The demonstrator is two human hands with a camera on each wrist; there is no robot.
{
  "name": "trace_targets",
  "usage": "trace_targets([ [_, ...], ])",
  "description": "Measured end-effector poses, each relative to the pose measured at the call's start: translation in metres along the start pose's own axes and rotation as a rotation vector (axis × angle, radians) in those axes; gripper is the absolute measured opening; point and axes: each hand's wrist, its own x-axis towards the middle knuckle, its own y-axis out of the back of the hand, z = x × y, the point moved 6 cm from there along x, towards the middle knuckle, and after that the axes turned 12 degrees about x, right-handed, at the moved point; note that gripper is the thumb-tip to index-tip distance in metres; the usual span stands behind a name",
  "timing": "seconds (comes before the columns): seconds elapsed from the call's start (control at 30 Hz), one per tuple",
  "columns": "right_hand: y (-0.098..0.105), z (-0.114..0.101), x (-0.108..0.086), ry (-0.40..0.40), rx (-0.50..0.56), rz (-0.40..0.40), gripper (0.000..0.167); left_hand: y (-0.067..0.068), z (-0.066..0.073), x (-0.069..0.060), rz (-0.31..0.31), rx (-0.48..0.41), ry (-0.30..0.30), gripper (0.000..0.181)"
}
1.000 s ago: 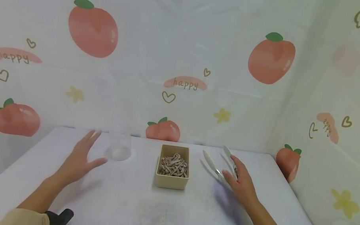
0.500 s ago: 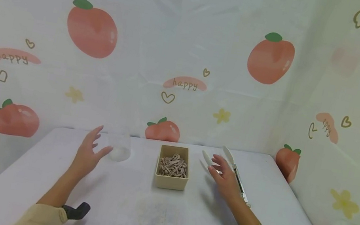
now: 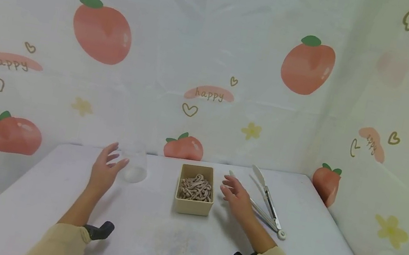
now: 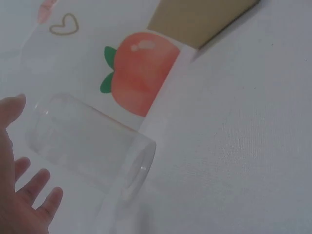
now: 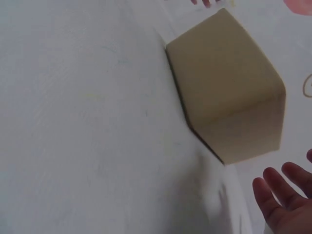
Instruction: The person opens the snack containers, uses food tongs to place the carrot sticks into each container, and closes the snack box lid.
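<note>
In the head view my left hand (image 3: 103,172) hovers just left of a clear, see-through cup (image 3: 136,169). Its fingers are loosely bent, holding nothing. The left wrist view shows the cup (image 4: 92,141) standing beside the spread fingers, with a gap between. A beige rectangular box (image 3: 192,208) sits at mid-table, filled with a heap of thin greyish-brown strips (image 3: 197,188) whose kind I cannot tell. To its right hangs my right hand (image 3: 238,201), relaxed and apart from the box wall (image 5: 219,73). Metal tongs with pale tips (image 3: 271,205) lie spread behind and right of that hand, partly hidden by it.
The white table (image 3: 152,237) meets a fruit-printed sheet (image 3: 218,48) at its back edge. Another printed sheet (image 3: 400,134) borders the right side. Black wrist mounts (image 3: 99,230) sit at the sleeve cuffs.
My right hand has moved left from over the tongs towards the box, leaving the tongs on the table. My left hand has shifted slightly right, closer to the cup.
</note>
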Motion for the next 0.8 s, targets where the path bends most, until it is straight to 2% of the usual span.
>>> trace_targets([
  [0.17,-0.013,0.007,0.004,-0.010,0.008,-0.058,0.044,-0.006,-0.006,0.005,-0.026,0.012,0.028,0.071],
  [0.3,-0.020,0.013,0.004,-0.019,-0.037,-0.092,0.045,-0.013,-0.009,0.011,-0.059,0.037,0.036,0.076],
  [0.47,-0.021,0.015,0.001,-0.025,-0.085,-0.089,0.045,-0.020,-0.011,0.017,-0.122,0.076,0.038,0.083],
  [0.6,-0.021,0.016,0.000,-0.011,-0.078,-0.093,0.046,-0.020,-0.010,0.021,-0.155,0.093,0.043,0.086],
  [0.8,-0.022,0.020,0.002,-0.059,-0.051,-0.141,0.048,-0.022,-0.010,0.025,-0.200,0.122,0.078,0.094],
])
